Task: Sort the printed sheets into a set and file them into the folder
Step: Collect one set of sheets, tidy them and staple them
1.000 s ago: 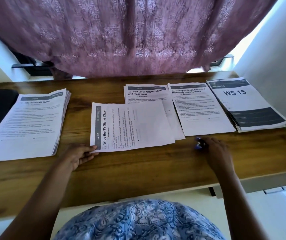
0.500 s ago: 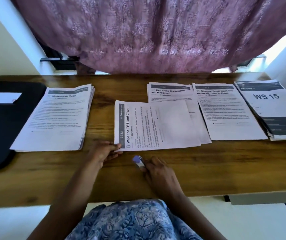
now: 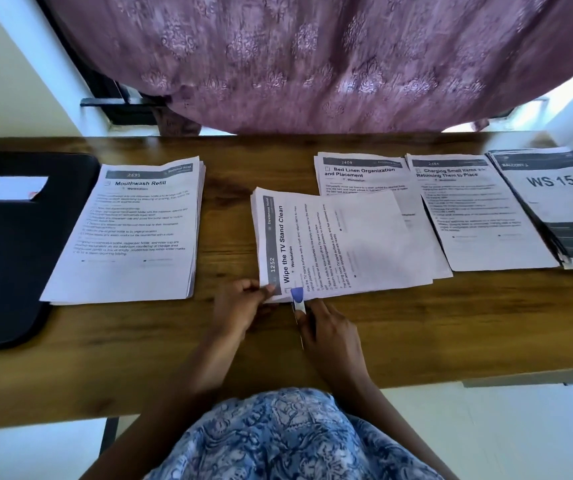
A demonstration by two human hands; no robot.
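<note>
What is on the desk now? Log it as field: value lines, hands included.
left hand: pinches near corner of Wipe the TV Stand Clean set
right hand: holds blue-and-white tool at that corner
set lie: sideways, overlapping Bed Linen sheet
folder: black, far left, beside Mouthwash Refill stack
far right: Charging Small Items sheet, WS 15 stack
</note>
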